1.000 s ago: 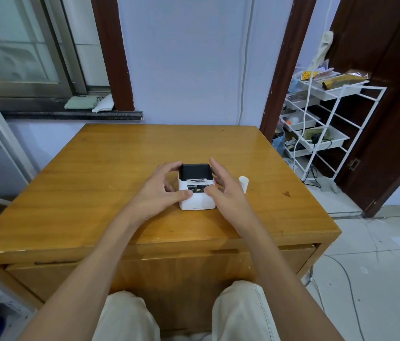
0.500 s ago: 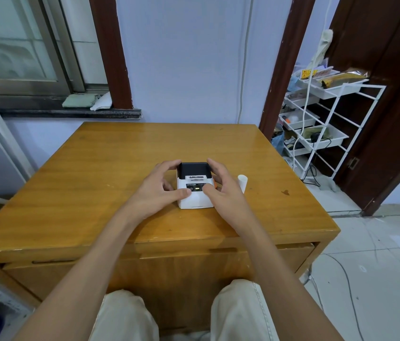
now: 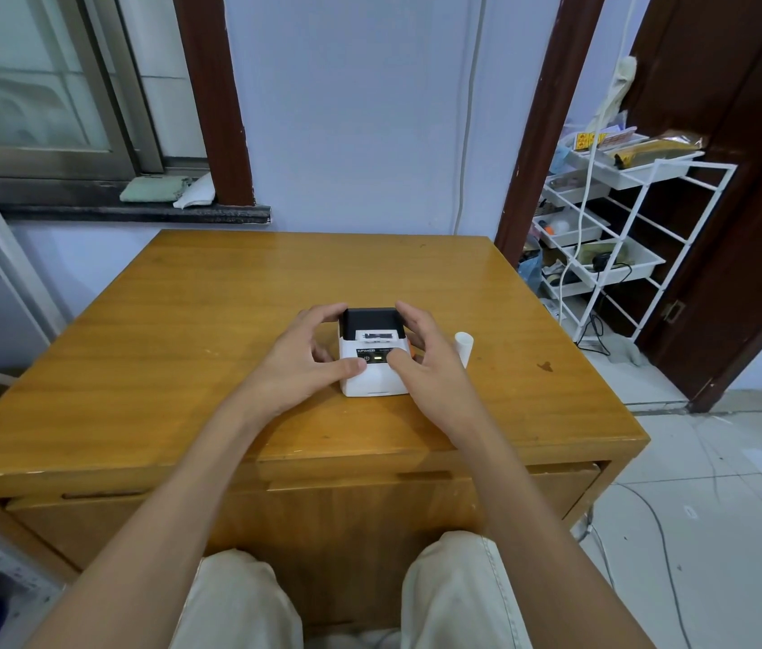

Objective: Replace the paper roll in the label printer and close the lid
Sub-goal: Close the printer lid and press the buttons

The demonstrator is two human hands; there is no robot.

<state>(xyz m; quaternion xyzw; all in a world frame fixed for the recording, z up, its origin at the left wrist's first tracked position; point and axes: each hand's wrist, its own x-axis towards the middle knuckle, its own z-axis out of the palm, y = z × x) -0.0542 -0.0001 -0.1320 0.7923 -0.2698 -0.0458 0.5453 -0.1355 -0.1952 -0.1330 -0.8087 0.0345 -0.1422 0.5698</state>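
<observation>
A small white label printer [image 3: 372, 379] with a black lid [image 3: 368, 317] sits near the middle of the wooden table [image 3: 182, 348]. The lid looks tilted up a little at its front, with a white strip showing under it. My left hand [image 3: 297, 363] cups the printer's left side, thumb on the front face. My right hand [image 3: 421, 363] cups the right side, thumb on the front panel beside a lit green light. A white paper roll [image 3: 463, 346] stands upright just right of my right hand.
A white wire rack [image 3: 622, 236] with trays and cables stands to the right of the table, next to a dark door. The wall and a window sill lie behind the table. My knees are below the table's front edge.
Both hands have closed in tighter around the printer, fingers reaching the black lid. A white strip now shows under the lid's front edge. The paper roll has stayed put.
</observation>
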